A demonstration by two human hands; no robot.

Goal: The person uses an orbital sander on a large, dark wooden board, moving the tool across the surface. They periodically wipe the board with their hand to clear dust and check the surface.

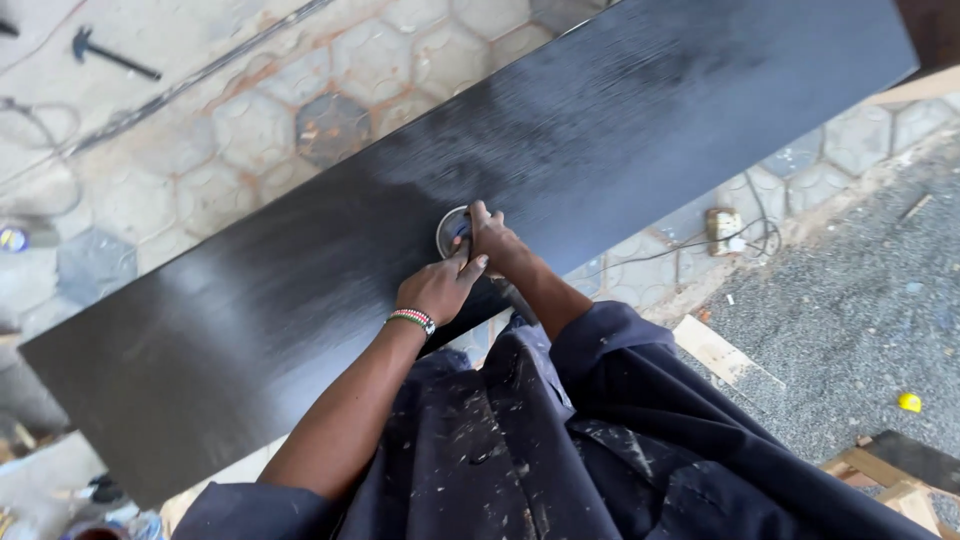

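A: Largest item?

B: Long black board [300,290], laid diagonally from the lower left of the frame to the upper right. Surface shows a dull grey sheen along its middle. It hides whatever carries it, so the support cannot be told.

A: Beneath it?

B: Hexagonal paved floor [250,130], dusty, filling the upper left; a gravel strip [860,290] at the right edge.

A: The person?

B: Dark blue work jacket [560,450], flecked with wood chips, bottom centre. Both forearms reach up to the board's near edge.

A: The hands?

B: Right hand [495,240], centre of frame, fingers curled closed over a small round power tool [452,230], probably a grinder or sander, its disc flat on the board. Left hand [437,288], just below and to the left, wearing a beaded wristband [412,320], closed around the tool's rear; exactly what it grips is hidden. Two hands on one tool likely steady it and keep the disc level.

A: Tool relative to the hands?

B: Under the right fingers, touching both hands, near the board's lower edge.

A: Smaller items?

B: Pale timber offcut [720,350], lower right. Cable [660,250] running to a white socket box [722,228] right of centre. Hammer [112,55], upper left. Yellow scrap [908,402] on the gravel.
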